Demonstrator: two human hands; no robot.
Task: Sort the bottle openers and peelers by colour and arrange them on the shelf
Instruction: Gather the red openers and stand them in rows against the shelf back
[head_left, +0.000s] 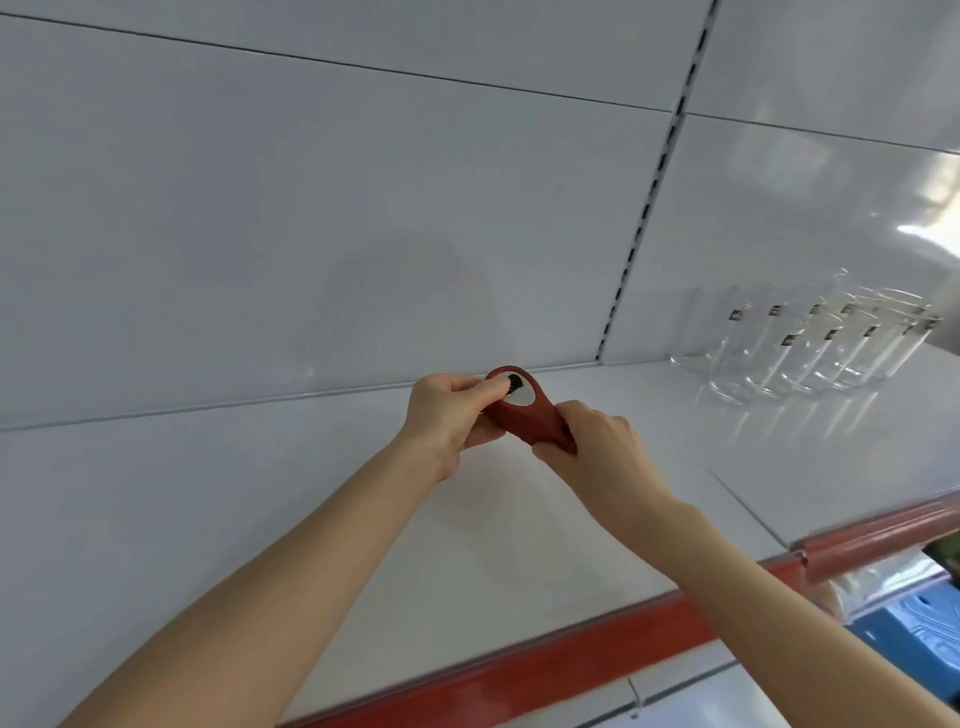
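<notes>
White wall panels (311, 182) fill the upper half, split at 1 o'clock by a slotted upright (649, 208). Below runs a white shelf (208, 519), bare and wide from 9 to 6 o'clock, its front edge capped by a red strip (519, 670) running from 6 to 3 o'clock. Clear glass cups (810, 343) crowd the back at 2 o'clock; their number is hard to make out. At centre, the left hand (447, 421) curls round the ringed head of a red bottle opener (524, 415), and the right hand (597, 457) pinches its handle end, which the fingers hide. Whether the opener touches the shelf cannot be told.
</notes>
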